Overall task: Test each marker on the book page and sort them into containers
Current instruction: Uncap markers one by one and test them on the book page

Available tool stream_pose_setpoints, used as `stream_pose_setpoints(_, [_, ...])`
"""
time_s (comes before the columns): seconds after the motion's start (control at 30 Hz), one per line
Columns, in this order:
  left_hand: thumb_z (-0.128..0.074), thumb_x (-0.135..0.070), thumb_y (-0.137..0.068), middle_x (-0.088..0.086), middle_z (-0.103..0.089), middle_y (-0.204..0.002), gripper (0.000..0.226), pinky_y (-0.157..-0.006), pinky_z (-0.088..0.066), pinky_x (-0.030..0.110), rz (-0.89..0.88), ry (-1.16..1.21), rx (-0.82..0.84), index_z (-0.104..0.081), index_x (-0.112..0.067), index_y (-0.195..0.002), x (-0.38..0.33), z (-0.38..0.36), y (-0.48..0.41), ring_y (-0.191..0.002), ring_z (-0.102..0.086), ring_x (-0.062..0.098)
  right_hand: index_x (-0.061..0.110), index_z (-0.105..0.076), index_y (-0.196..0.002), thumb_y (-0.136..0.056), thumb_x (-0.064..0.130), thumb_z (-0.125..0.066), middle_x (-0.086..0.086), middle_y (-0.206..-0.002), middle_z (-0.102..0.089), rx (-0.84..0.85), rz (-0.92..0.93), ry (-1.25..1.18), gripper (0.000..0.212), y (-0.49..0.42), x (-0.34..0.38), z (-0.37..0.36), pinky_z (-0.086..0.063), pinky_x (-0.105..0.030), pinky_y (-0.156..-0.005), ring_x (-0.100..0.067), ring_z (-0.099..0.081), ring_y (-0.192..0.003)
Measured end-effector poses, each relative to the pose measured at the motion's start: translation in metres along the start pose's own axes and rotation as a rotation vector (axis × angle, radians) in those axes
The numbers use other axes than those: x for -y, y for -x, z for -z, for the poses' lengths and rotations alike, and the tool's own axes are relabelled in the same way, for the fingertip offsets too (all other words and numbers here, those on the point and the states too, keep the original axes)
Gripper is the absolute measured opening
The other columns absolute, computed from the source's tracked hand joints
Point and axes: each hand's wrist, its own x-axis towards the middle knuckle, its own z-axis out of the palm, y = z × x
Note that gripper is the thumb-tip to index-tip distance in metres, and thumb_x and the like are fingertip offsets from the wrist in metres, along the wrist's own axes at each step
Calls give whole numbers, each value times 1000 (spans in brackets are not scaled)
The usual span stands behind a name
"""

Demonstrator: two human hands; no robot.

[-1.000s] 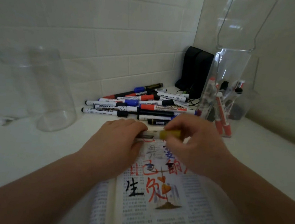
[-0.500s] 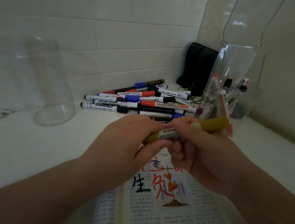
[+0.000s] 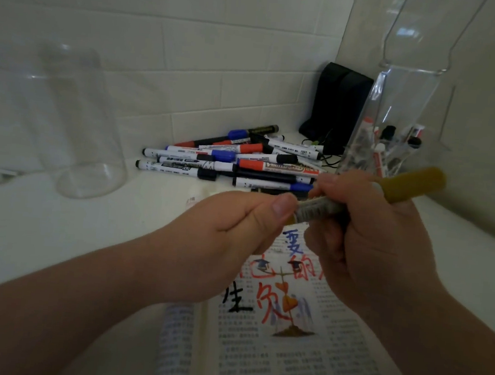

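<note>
A: Gripping the yellow marker (image 3: 402, 186), were both hands on it?

B: Yes. The right hand (image 3: 376, 243) had its fingers curled round the grey labelled barrel, and the ochre cap end stuck out past the knuckles toward two o'clock. The left hand (image 3: 226, 245) pinched the other end. Its thumb (image 3: 280, 205) lay flat on top of the barrel and the other fingers were folded beneath.

A: And how did the marker lie?

B: Tilted, with the low end at eight o'clock and the high end at two, held in the air above the open book (image 3: 300, 356). I could not tell whether the tip was capped, because the left fingers hid it.

A: The arms?

B: Both forearms came in from the bottom corners, the left from seven o'clock and the right from five. The hands met near the middle, knuckles close together.

A: What lay round them?

B: The pile of markers (image 3: 230, 165) sat on the white counter (image 3: 57, 230) at twelve o'clock from the hands, beyond the book. A clear jar (image 3: 74, 130) stood at ten o'clock. A clear container (image 3: 395, 125) with several markers standing inside stood at one o'clock, behind the cap end. The page carried red, blue and black strokes.
</note>
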Motion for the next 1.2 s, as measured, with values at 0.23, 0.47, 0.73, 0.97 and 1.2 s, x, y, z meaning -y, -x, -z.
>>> stream_pose_setpoints(0.23, [-10, -67, -97, -17, -46, -62, 50, -53, -30, 13, -85, -635, -186, -43, -36, -77, 13, 20, 14, -72, -53, 3, 18, -42, -55, -94, 17, -50, 4, -41, -28, -308, -105, -105, 39, -23, 19, 26, -18, -14, -29, -9, -19, -31])
stream_pose_setpoints(0.47, [-11, -71, -85, -12, -55, -72, 43, -56, -35, 17, 76, -627, -9, -38, -38, -94, 18, 8, 7, -72, -54, 3, 0, -51, -69, -92, 11, -61, -10, -47, -38, -145, -100, 295, 27, -20, -3, 30, -23, -19, -37, -17, -26, -35])
stream_pose_setpoints(0.73, [-24, -62, -93, -10, -56, -81, 31, -62, -38, 27, 155, -760, 58, -41, -37, -100, 27, 11, 7, -73, -50, 4, 7, -75, -89, -85, 10, -73, -14, -75, -72, 43, -248, 616, 5, -13, 17, 24, -60, -37, -64, -23, -68, -67])
stream_pose_setpoints(0.97, [-30, -61, -95, -11, -57, -81, 25, -60, -40, 25, 165, -790, 62, -42, -40, -103, 32, 10, 6, -71, -51, 3, 14, -71, -69, -66, 12, -76, -14, -64, -56, 94, -262, 750, 7, 6, 7, 52, -54, -36, -53, -21, -53, -55])
stream_pose_setpoints(1.2, [-27, -66, -89, -15, -57, -81, 34, -59, -37, 20, 146, -828, 88, -46, -42, -103, 35, 8, 1, -70, -51, 2, 16, -71, -73, -77, 14, -82, 1, -57, -63, 154, -199, 815, 11, 14, 1, 58, -50, -26, -50, -15, -59, -49])
